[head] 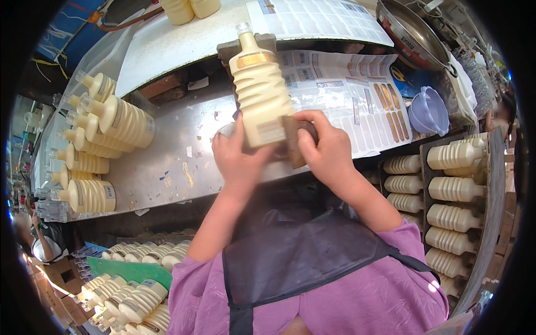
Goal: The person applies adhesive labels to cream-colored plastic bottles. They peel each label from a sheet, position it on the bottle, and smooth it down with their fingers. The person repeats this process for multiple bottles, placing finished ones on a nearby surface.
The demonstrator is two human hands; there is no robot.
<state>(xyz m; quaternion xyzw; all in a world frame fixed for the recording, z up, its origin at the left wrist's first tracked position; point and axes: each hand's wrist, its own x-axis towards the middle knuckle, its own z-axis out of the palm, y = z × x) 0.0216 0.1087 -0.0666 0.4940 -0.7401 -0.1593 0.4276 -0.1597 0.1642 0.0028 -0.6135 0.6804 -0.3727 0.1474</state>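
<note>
A cream-coloured ribbed bottle [261, 90] lies with its clear-topped neck pointing away from me, resting on a dark, worn support [268, 42]. A gold label is on its shoulder, and a pale label sits near its base. My left hand [240, 157] holds the bottle's base from the left, thumb and fingers around it; the hand is partly blurred. Something grey-white [226, 130] shows by the left fingers. In my right hand [328, 150] is a brown block [295, 142], gripped between thumb and fingers, against the bottle's lower right side.
Label sheets [364, 121] lie right of the bottle on the metal table [167, 142]. Several bottles [125, 121] stand at the left. Crates of bottles [454, 188] are at right and lower left. A lilac basin [429, 111] and metal pan [412, 33] stand far right.
</note>
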